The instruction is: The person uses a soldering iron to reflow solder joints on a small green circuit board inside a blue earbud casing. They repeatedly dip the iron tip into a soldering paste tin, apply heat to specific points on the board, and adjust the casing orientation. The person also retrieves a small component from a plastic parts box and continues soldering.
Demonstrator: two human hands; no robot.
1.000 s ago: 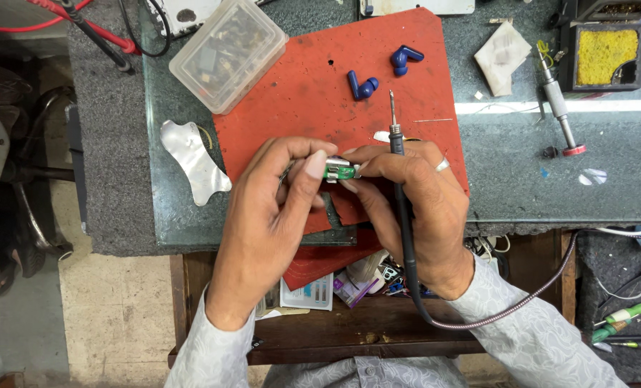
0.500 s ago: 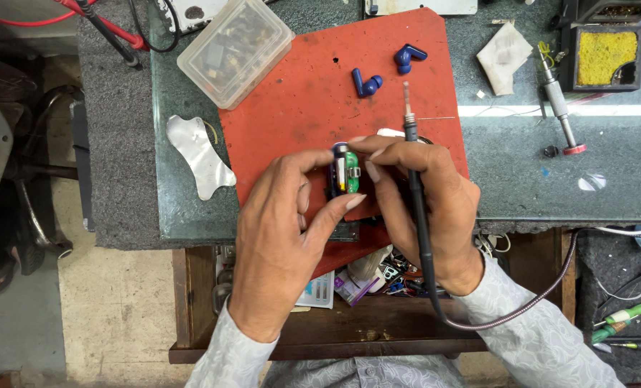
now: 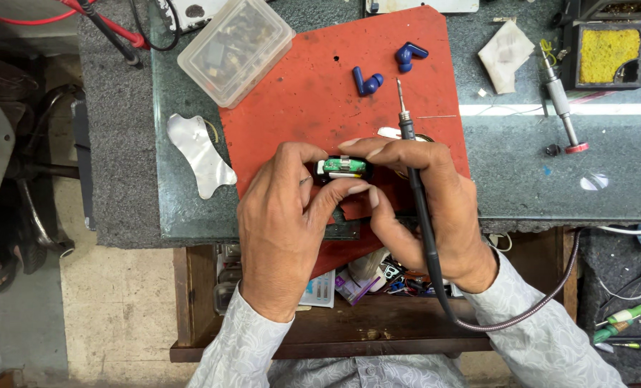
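Head view: left hand [image 3: 288, 226] and right hand [image 3: 424, 205] together pinch a small green circuit board [image 3: 343, 168] mid-inspection over the red mat [image 3: 299, 108]; soldering iron [image 3: 405, 118] (tucked in right fingers) points to 12 o'clock, needing re-aiming.

You have turned the small green circuit board [image 3: 343, 168] from upright half a second ago to lying crosswise, now pinched between your left hand [image 3: 291, 215] and right hand [image 3: 421, 205]. The soldering iron [image 3: 406, 129] in your right grip has swung back to point straight up the red mat [image 3: 299, 100].
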